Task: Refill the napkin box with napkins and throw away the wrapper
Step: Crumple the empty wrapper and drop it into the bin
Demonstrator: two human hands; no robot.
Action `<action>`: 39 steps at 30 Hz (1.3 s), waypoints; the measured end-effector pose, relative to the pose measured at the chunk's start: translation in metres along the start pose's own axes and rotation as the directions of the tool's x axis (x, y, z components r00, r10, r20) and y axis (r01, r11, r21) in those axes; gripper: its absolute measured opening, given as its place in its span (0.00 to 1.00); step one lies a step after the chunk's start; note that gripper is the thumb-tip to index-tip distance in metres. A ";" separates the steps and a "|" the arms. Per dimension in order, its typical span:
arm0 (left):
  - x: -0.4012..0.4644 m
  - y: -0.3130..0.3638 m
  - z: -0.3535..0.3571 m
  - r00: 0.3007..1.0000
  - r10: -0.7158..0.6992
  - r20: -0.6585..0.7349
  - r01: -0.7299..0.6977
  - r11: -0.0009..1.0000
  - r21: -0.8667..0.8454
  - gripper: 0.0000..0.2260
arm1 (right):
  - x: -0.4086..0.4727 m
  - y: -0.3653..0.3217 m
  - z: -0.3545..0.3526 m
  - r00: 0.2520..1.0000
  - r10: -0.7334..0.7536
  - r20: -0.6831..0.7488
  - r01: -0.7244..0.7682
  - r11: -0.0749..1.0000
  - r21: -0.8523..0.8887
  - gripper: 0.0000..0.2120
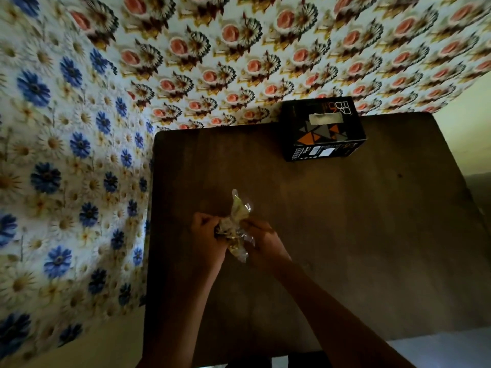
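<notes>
A crumpled clear plastic wrapper point(238, 224) is bunched between both hands over the middle of the dark wooden table point(345, 221). My left hand point(206, 235) grips its left side and my right hand point(261, 239) grips its right side; one end of the wrapper sticks up above them. The black napkin box point(322, 130) with orange and grey triangles stands at the table's far edge, apart from my hands. A pale napkin shows in its top slot.
Flowered wallpaper covers the wall behind the table point(239, 62) and the wall to the left point(66, 168). The table's left edge runs close to the left wall. Pale floor shows at the right and near bottom.
</notes>
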State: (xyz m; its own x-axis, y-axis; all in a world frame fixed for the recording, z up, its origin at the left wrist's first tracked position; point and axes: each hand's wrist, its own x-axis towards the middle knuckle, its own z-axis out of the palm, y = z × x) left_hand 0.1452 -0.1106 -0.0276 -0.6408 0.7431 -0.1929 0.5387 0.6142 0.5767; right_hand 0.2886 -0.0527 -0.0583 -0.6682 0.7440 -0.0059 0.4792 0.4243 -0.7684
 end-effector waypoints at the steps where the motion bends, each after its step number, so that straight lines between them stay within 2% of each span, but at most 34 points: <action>1: 0.001 -0.002 0.002 1.000 -0.007 0.001 0.007 1.000 0.019 0.06 | 0.000 0.004 0.000 0.999 0.005 0.037 -0.006 1.000 0.012 0.24; 3: 0.000 -0.001 0.002 0.999 -0.036 0.027 0.036 0.999 -0.002 0.05 | 0.001 0.009 0.002 0.991 0.048 0.126 -0.052 0.998 0.022 0.30; 4: -0.002 0.000 0.002 0.999 -0.034 0.032 0.036 0.998 -0.045 0.04 | 0.001 0.010 0.002 0.991 0.053 0.122 -0.053 0.999 0.001 0.30; 7: -0.015 -0.005 0.000 0.994 -0.047 0.099 0.071 0.965 -0.252 0.17 | 0.003 0.010 0.001 0.998 0.017 0.067 -0.015 1.000 -0.024 0.27; 8: -0.020 -0.013 0.001 0.994 -0.007 0.110 0.037 0.962 -0.271 0.21 | 0.005 0.009 0.000 0.999 -0.004 0.053 0.005 1.000 -0.020 0.26; 12: -0.024 -0.035 0.004 0.960 0.227 0.167 -0.214 0.973 -0.090 0.27 | 0.014 0.010 -0.002 0.999 -0.024 -0.024 0.025 0.999 0.042 0.17; 15: -0.022 -0.037 0.009 0.945 0.286 0.159 -0.273 0.957 -0.094 0.31 | 0.015 0.015 -0.001 0.994 0.003 -0.106 0.006 0.996 0.088 0.12; 18: -0.016 -0.032 0.014 0.949 0.314 0.030 -0.308 0.943 -0.124 0.28 | 0.009 0.015 -0.001 0.993 0.079 -0.090 -0.067 0.989 0.134 0.14; 20: -0.015 -0.031 0.015 0.954 0.300 -0.008 -0.298 0.942 -0.157 0.26 | 0.006 0.011 -0.005 0.977 0.207 -0.048 -0.186 0.941 0.283 0.15; 22: -0.016 -0.033 0.016 0.960 0.280 -0.023 -0.279 0.939 -0.200 0.25 | 0.002 0.004 -0.014 0.937 0.349 0.000 -0.282 0.759 0.587 0.18; 23: -0.018 -0.031 0.015 0.963 0.269 -0.028 -0.268 0.939 -0.215 0.25 | 0.000 0.002 -0.021 0.925 0.380 0.014 -0.287 0.674 0.681 0.20; 24: -0.020 -0.028 0.013 0.967 0.252 -0.027 -0.252 0.940 -0.232 0.24 | -0.001 0.000 -0.026 0.921 0.389 0.019 -0.284 0.638 0.716 0.22; 25: -0.021 -0.024 0.012 0.971 0.239 -0.021 -0.236 0.936 -0.260 0.24 | -0.002 -0.002 -0.030 0.921 0.388 0.025 -0.283 0.628 0.725 0.22; 28: -0.026 -0.008 0.002 0.974 0.221 0.047 -0.198 0.937 -0.288 0.22 | -0.009 -0.007 -0.038 0.929 0.371 0.020 -0.290 0.691 0.662 0.14; 31: -0.029 0.004 -0.007 0.957 0.289 0.027 -0.261 0.895 -0.362 0.23 | -0.019 -0.017 -0.047 0.929 0.369 -0.024 -0.280 0.745 0.606 0.11; 33: -0.032 0.012 -0.014 0.940 0.341 0.011 -0.309 0.864 -0.397 0.25 | -0.027 -0.024 -0.057 0.940 0.339 -0.031 -0.244 0.736 0.631 0.08; 37: -0.037 0.027 -0.025 0.911 0.408 0.048 -0.358 0.846 -0.395 0.19 | -0.044 -0.037 -0.079 0.955 0.295 0.003 -0.206 0.658 0.725 0.22; 39: -0.042 0.037 -0.032 0.913 0.398 0.088 -0.334 0.854 -0.399 0.17 | -0.053 -0.044 -0.092 0.966 0.258 -0.025 -0.159 0.665 0.730 0.25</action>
State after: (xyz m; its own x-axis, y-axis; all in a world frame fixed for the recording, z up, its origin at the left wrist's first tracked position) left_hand 0.1745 -0.1282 0.0274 -0.3225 0.9464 -0.0161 0.4555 0.1701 0.8738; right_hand 0.3554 -0.0635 0.0343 -0.5074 0.8408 -0.1885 0.0095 -0.2133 -0.9769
